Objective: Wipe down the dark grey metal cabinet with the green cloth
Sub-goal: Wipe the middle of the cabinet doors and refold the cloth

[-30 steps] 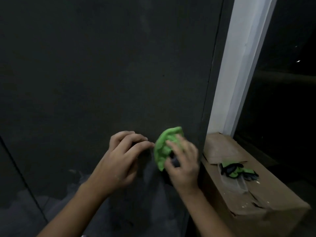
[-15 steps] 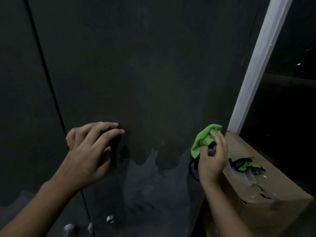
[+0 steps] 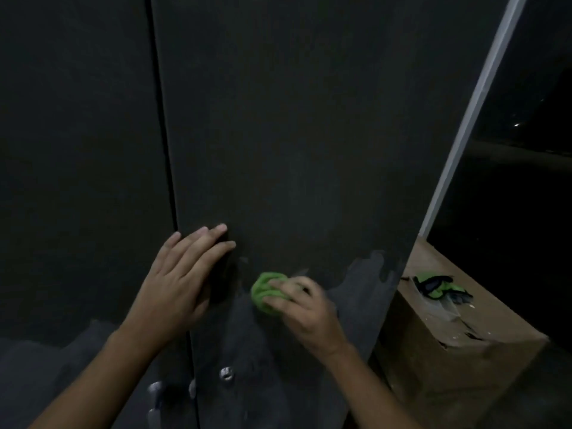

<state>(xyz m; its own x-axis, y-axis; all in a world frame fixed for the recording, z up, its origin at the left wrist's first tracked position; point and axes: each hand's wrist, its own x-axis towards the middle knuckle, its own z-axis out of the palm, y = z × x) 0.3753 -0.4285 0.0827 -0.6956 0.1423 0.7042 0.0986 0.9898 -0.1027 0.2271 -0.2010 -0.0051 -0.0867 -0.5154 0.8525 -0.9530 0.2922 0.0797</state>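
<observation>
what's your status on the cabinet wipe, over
Left hand flat on cabinet door. Right hand grips green cloth against it. Cardboard box at right, not blocking.

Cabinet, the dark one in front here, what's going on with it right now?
A person is wiping the dark grey cabinet. The right hand holds the bunched green cloth against the lower part of the door, while the left hand rests flat on the door beside the seam. To the right stands a cardboard box with a green-and-black item lying on top.
</observation>
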